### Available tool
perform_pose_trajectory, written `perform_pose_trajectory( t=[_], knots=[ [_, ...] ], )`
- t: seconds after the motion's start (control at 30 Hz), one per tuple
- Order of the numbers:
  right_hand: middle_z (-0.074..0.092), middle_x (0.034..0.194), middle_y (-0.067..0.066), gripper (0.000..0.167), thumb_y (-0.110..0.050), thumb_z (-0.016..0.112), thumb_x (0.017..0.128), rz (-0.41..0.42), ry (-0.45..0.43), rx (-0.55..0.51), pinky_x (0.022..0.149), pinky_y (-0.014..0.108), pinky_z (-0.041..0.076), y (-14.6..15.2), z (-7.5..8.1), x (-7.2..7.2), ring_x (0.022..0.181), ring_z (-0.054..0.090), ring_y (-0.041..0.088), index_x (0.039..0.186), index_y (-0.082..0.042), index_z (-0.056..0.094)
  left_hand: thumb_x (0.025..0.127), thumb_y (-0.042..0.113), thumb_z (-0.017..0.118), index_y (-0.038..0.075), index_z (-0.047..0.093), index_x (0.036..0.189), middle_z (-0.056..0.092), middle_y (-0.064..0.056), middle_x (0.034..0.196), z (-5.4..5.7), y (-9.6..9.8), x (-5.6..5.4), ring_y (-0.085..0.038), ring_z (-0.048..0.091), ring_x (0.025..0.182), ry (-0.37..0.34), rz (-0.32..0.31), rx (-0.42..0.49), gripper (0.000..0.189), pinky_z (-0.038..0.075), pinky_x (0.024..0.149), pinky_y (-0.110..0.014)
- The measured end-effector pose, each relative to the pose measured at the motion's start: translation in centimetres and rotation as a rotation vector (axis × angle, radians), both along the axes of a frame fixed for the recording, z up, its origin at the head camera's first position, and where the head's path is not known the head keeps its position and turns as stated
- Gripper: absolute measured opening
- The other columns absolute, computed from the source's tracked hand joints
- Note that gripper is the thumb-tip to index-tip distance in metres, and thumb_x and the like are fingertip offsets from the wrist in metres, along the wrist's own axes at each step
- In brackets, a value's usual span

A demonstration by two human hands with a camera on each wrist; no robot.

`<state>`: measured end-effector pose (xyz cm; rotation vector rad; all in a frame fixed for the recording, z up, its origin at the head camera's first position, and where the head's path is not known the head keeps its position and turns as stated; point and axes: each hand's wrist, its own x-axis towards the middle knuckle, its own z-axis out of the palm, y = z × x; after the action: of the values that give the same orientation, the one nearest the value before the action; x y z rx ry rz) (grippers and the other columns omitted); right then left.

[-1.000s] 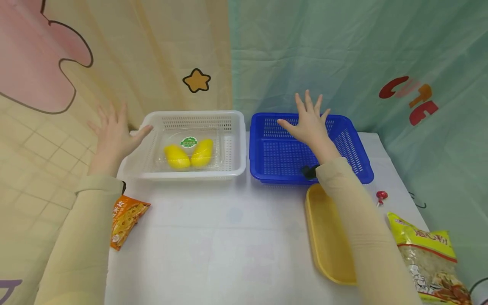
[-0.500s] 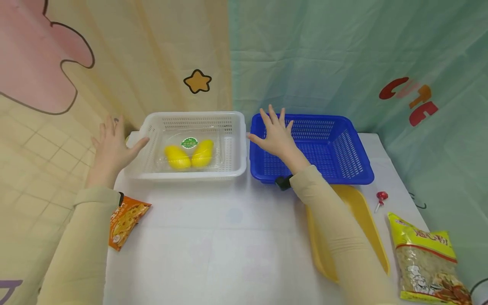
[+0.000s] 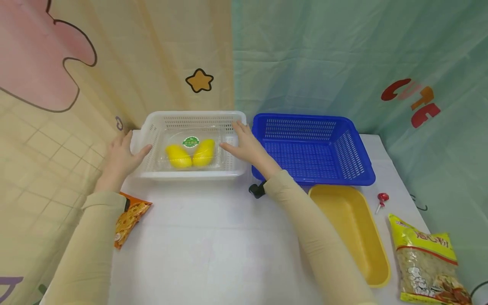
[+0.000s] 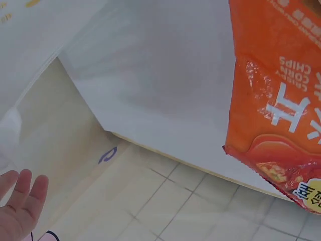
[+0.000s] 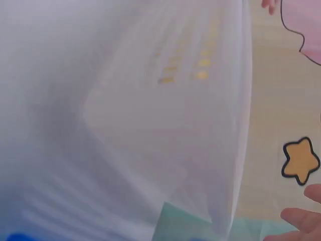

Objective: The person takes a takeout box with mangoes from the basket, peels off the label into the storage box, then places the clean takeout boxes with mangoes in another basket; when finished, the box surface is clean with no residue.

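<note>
A white basket stands at the back left of the table. In it lies a clear plastic box with a green label and two yellow mangoes. My left hand is at the basket's left end, thumb apart from the fingers and reaching toward the rim. Over the right end, my right hand has its thumb and fingers spread across the rim in the head view. Both hands hold nothing. The wrist views show only fingertips beside the basket's white wall.
A blue basket stands just right of the white one, with a yellow tray in front. Farther right lie a red lollipop and a bag of pasta. An orange corn chips bag lies by my left forearm.
My right hand has moved left from over the blue basket to the white basket's right end, and lower. My left hand has come down and slightly right, to the white basket's left end.
</note>
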<state>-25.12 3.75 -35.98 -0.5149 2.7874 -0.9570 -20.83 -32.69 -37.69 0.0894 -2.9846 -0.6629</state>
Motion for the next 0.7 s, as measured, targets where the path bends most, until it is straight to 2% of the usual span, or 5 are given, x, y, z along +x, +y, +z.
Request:
perform_pose_trajectory(
  t=[0.13, 0.27, 0.4, 0.57, 0.7],
  knots=[
    [0.022, 0.163, 0.014, 0.08, -0.046, 0.059, 0.095, 0.008, -0.038, -0.022, 0.117, 0.05, 0.03, -1.6, -0.6, 0.3, 0.148, 0.029, 0.032, 0.158, -0.014, 0.02, 0.097, 0.056, 0.047, -0.003, 0.01, 0.155, 0.015, -0.041, 0.154, -0.7, -0.2, 0.0, -0.063, 0.017, 0.137, -0.028, 0.008, 0.044, 0.091, 0.017, 0.109, -0.073],
    [0.024, 0.162, 0.017, 0.078, -0.041, 0.058, 0.097, 0.003, -0.058, -0.019, 0.118, 0.047, 0.029, -3.0, -1.3, 0.4, 0.147, 0.031, 0.032, 0.158, -0.012, 0.018, 0.099, 0.05, 0.048, -0.007, 0.011, 0.154, 0.022, -0.043, 0.15, -1.0, -0.4, 0.2, -0.062, 0.024, 0.134, -0.069, 0.02, 0.071, 0.087, 0.021, 0.11, -0.07],
    [0.027, 0.16, 0.019, 0.078, -0.037, 0.058, 0.098, -0.05, -0.086, -0.025, 0.116, 0.047, 0.032, -4.1, -1.9, 0.6, 0.144, 0.036, 0.033, 0.159, -0.013, 0.015, 0.101, 0.046, 0.045, -0.012, 0.02, 0.15, 0.029, -0.042, 0.147, -1.2, -0.5, 0.4, -0.06, 0.029, 0.133, -0.09, 0.031, 0.071, 0.08, 0.026, 0.109, -0.067],
    [0.035, 0.153, 0.026, 0.078, -0.034, 0.059, 0.097, -0.137, -0.122, -0.027, 0.112, 0.047, 0.039, -5.5, -2.5, 0.8, 0.135, 0.047, 0.037, 0.158, -0.008, 0.017, 0.103, 0.036, 0.044, -0.012, 0.032, 0.146, 0.039, -0.04, 0.142, -1.2, -0.7, 0.5, -0.056, 0.04, 0.129, -0.052, 0.042, 0.064, 0.066, 0.033, 0.107, -0.064],
    [0.033, 0.155, 0.025, 0.075, -0.034, 0.058, 0.098, -0.216, -0.198, -0.062, 0.116, 0.046, 0.034, -6.2, -3.0, 0.9, 0.141, 0.04, 0.036, 0.155, -0.002, 0.022, 0.103, 0.025, 0.045, -0.01, 0.04, 0.143, 0.051, -0.039, 0.13, -1.1, -0.8, 0.6, -0.051, 0.054, 0.114, -0.015, 0.054, 0.089, 0.054, 0.043, 0.096, -0.06]
  ],
)
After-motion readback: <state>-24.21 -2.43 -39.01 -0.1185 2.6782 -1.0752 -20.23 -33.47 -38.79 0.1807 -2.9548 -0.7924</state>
